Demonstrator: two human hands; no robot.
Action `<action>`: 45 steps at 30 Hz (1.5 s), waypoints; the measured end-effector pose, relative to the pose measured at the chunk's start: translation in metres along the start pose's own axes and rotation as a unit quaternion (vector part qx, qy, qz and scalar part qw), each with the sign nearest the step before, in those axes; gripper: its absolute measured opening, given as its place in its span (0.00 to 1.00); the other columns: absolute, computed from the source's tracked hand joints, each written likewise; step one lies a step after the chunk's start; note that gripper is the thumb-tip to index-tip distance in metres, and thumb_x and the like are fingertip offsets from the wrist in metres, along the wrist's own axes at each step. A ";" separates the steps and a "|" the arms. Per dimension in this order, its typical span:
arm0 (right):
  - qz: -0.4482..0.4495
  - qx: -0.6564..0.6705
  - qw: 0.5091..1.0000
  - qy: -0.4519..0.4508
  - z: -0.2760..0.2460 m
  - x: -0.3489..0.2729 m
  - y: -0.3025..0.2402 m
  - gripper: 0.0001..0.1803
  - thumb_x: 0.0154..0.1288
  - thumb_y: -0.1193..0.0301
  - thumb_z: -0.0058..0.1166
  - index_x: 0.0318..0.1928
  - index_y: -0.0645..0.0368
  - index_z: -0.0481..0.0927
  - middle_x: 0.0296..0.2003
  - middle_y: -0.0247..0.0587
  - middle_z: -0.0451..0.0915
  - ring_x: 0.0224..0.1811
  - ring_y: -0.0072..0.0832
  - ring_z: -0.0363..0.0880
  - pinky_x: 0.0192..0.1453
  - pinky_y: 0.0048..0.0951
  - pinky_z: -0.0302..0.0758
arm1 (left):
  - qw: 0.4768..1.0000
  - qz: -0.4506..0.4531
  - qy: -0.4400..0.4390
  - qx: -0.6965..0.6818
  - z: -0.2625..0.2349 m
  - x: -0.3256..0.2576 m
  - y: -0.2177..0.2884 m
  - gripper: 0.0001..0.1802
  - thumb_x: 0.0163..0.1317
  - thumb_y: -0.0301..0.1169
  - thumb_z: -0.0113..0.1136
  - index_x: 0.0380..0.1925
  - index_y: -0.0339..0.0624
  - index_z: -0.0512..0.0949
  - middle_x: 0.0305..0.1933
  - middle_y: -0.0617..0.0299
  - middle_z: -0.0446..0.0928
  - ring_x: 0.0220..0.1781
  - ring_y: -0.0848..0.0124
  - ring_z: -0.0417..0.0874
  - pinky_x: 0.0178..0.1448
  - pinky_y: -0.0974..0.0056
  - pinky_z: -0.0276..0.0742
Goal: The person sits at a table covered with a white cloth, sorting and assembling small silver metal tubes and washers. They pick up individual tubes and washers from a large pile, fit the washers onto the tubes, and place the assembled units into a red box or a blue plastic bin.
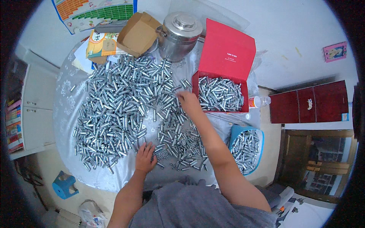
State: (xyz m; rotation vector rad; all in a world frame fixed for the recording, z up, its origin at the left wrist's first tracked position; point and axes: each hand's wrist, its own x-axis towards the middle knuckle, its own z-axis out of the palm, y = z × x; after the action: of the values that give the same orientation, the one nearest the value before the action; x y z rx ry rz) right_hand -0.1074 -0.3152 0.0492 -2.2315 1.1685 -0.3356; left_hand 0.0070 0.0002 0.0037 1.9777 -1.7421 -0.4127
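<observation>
Silvery metal sleeve anchor bolts (pixel 114 110) lie heaped across the left and middle of the table. Loose nuts and washers (pixel 190 145) are mixed with more bolts toward the near middle. At the heap's near edge rests my left hand (pixel 145 156), palm down with its fingers apart, touching the small parts beside it. My right hand (pixel 189 102) is over the bolts just left of an open red box (pixel 194 91), with its fingers curled together. Whatever its fingertips may hold is too small and blurred to name. Many bolts fill the red box.
Right of my right forearm, a blue-rimmed container (pixel 262 146) holds more bolts. A lidded metal pot (pixel 178 41), an open cardboard box (pixel 137 34) and a yellow-white package (pixel 100 45) stand at the back. A cup (pixel 254 102) is beside the red box; a blue stool (pixel 64 186) is on the floor.
</observation>
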 end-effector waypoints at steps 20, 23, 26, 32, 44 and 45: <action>-0.149 -0.177 0.969 -0.087 0.034 0.057 -0.004 0.10 0.53 0.80 0.46 0.38 0.67 0.73 0.39 0.55 0.74 0.44 0.48 0.75 0.45 0.44 0.75 | 1.000 0.001 -0.006 0.002 0.003 -0.004 -0.002 0.28 0.47 0.33 0.58 0.52 0.45 0.71 0.60 0.59 0.66 0.63 0.55 0.62 0.64 0.53 0.61; -0.158 -0.215 0.959 -0.090 0.040 0.067 -0.007 0.09 0.54 0.79 0.45 0.37 0.67 0.73 0.37 0.55 0.76 0.43 0.48 0.76 0.45 0.43 0.76 | 1.000 -0.012 -0.012 -0.001 0.003 -0.004 -0.002 0.27 0.47 0.33 0.57 0.52 0.46 0.71 0.60 0.60 0.67 0.63 0.56 0.62 0.64 0.53 0.61; -0.136 -0.201 0.956 -0.165 0.047 0.082 0.002 0.10 0.57 0.76 0.43 0.38 0.66 0.73 0.36 0.54 0.77 0.41 0.49 0.78 0.45 0.43 0.76 | 1.000 -0.012 -0.011 -0.001 0.003 -0.002 -0.001 0.27 0.48 0.33 0.57 0.52 0.45 0.72 0.60 0.60 0.67 0.64 0.56 0.62 0.64 0.53 0.61; -0.061 -0.251 0.954 -0.152 0.062 0.071 -0.007 0.11 0.62 0.71 0.38 0.39 0.64 0.71 0.39 0.54 0.78 0.39 0.49 0.80 0.43 0.47 0.77 | 1.000 -0.009 -0.001 -0.010 0.001 -0.004 -0.001 0.26 0.48 0.33 0.56 0.51 0.45 0.72 0.60 0.59 0.66 0.64 0.56 0.62 0.65 0.52 0.60; -0.035 0.036 0.998 0.021 -0.032 -0.004 -0.020 0.15 0.55 0.63 0.58 0.35 0.64 0.79 0.29 0.50 0.79 0.32 0.43 0.78 0.36 0.37 0.72 | 1.000 -0.001 -0.010 -0.011 0.005 -0.005 -0.004 0.26 0.49 0.33 0.55 0.52 0.44 0.71 0.61 0.59 0.65 0.64 0.55 0.61 0.65 0.52 0.60; -0.015 0.062 0.997 0.034 -0.031 -0.014 -0.016 0.15 0.55 0.63 0.58 0.33 0.64 0.79 0.26 0.49 0.79 0.29 0.40 0.78 0.34 0.36 0.72 | 1.000 -0.006 -0.017 -0.014 0.004 -0.005 -0.002 0.26 0.49 0.33 0.55 0.52 0.44 0.71 0.61 0.58 0.65 0.64 0.55 0.61 0.65 0.52 0.60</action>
State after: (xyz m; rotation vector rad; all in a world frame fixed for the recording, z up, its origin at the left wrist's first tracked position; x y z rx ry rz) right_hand -0.1193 -0.3085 0.0843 -2.1467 1.1184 -0.4866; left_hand 0.0063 0.0048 -0.0014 1.9737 -1.7370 -0.4741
